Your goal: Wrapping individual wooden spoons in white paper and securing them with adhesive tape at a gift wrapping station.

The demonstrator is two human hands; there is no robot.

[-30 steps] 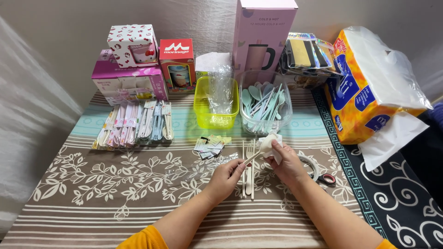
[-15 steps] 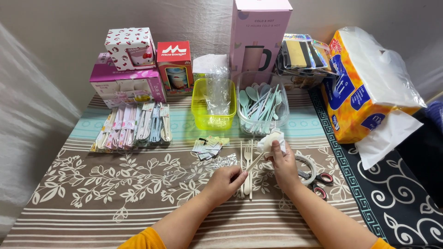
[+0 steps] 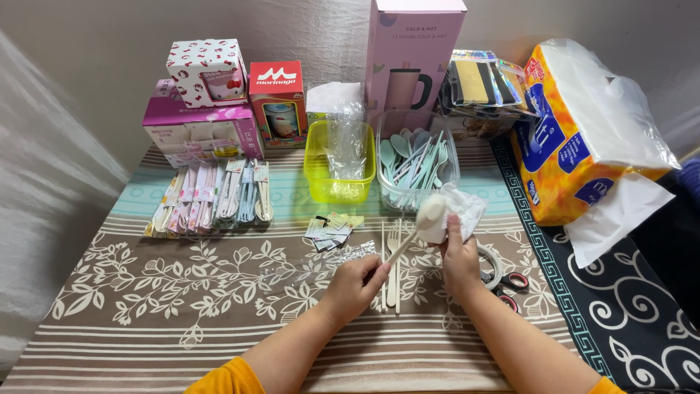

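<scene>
The left hand (image 3: 357, 284) grips the handle of a pale cream plastic spoon (image 3: 415, 230), holding it slanted so the bowl points up and away, while the right hand (image 3: 459, 259) pinches a crumpled white paper tissue (image 3: 459, 211) against the spoon's bowl. Both hands are closed on what they hold. A second ago the spoon lay lower, nearer the tabletop; it now stands raised above the brown floral-patterned tablecloth (image 3: 160, 292), and the tissue sits right behind the bowl, which suggests the wiping of this spoon is under way.

Directly beneath the hands lie a cream plastic fork and chopsticks (image 3: 390, 255), side by side on the cloth. Just to the right of the right wrist are a roll of clear tape (image 3: 496, 263) and red-handled scissors (image 3: 514, 284). To the left of the hands sit a crinkled clear plastic sleeve (image 3: 306, 266) and a small heap of printed paper slips (image 3: 332, 230).

Farther back stand a yellow-green plastic tub (image 3: 339, 164) holding clear wrappers and a clear tub of pale green plastic cutlery (image 3: 415, 160). A row of wrapped cutlery sets (image 3: 211, 197) lies at the left, boxed mugs (image 3: 211, 95) and a tall pink box (image 3: 415, 55) along the wall, and an orange-and-blue pack of tissues (image 3: 583, 131) at the right.
</scene>
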